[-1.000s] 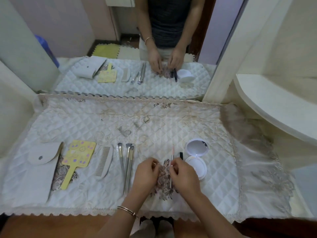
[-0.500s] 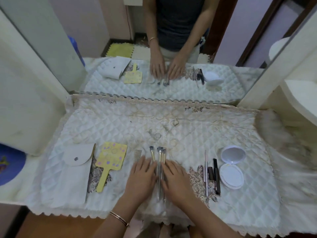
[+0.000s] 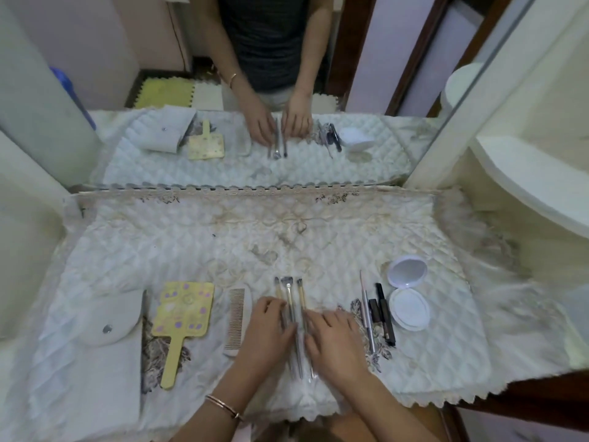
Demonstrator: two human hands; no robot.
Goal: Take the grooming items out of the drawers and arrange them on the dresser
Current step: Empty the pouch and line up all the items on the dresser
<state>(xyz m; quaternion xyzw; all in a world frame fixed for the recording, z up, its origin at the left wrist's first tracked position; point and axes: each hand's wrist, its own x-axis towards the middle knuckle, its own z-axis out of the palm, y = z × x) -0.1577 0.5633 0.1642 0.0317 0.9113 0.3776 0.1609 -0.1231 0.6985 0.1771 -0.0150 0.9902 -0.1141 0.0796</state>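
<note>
On the quilted dresser cloth [image 3: 287, 237] lies a row of grooming items. Three makeup brushes [image 3: 289, 293] lie side by side at the centre. My left hand [image 3: 267, 330] and my right hand [image 3: 334, 338] rest flat on either side of their handles, fingers touching them without gripping. Left of them lie a white comb [image 3: 237, 317], a yellow hand mirror [image 3: 181, 317] and a grey snap pouch [image 3: 105, 323]. To the right lie thin liner pencils [image 3: 366, 314], two dark tubes [image 3: 382, 314] and an open white compact [image 3: 408, 291].
A large mirror [image 3: 255, 90] stands behind the cloth and reflects the hands and items. A cream curved shelf [image 3: 535, 173] juts out at the right. The cloth's scalloped front edge [image 3: 446, 398] overhangs the dresser.
My hands left the pencils and tubes at the right and moved left onto the brushes. The camera view shifted, and the brushes now lie straighter together.
</note>
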